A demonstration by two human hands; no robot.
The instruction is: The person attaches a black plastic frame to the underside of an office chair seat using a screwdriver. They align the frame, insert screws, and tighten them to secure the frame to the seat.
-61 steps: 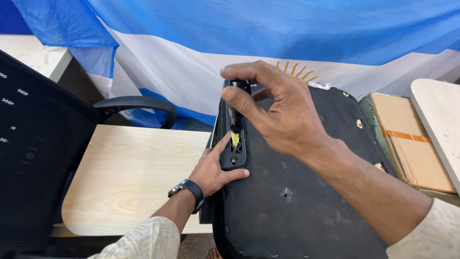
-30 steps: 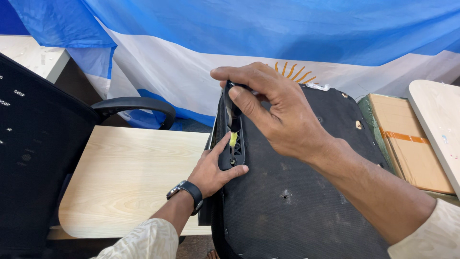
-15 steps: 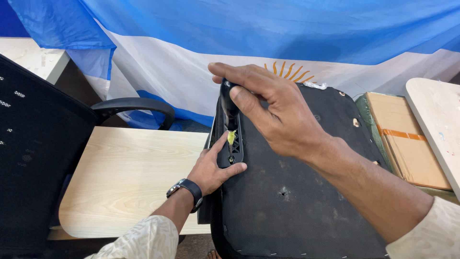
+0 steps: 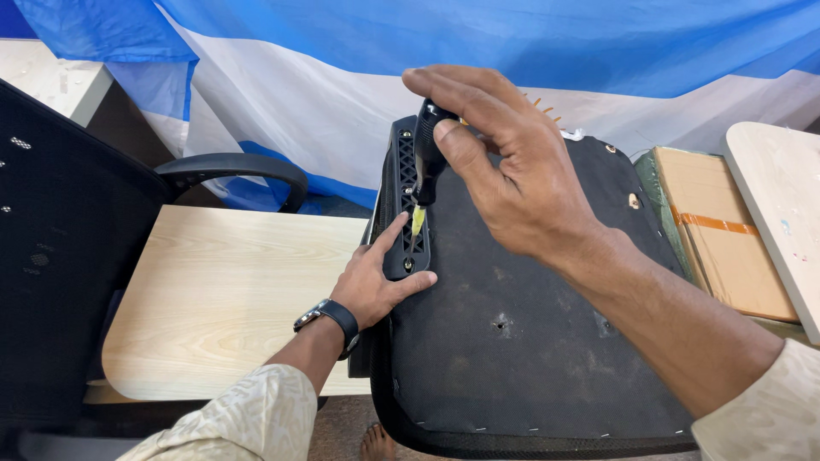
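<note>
Fingers of my right hand [image 4: 521,183] are pinched tight on a small screwdriver [image 4: 424,166]; my left hand [image 4: 376,277] lies flat and open, pressing the black bracket [image 4: 401,201].
I think the tip could slip off the screw and poke my left thumb, it sits so near; the seat base [image 4: 521,341] could tip too; I count one screwdriver, one bracket, one wooden board [image 4: 231,299], one cardboard box [image 4: 722,230].

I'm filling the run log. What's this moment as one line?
right hand: grips screwdriver, tip on bracket | left hand: braces bracket | seat base: underside up
</note>
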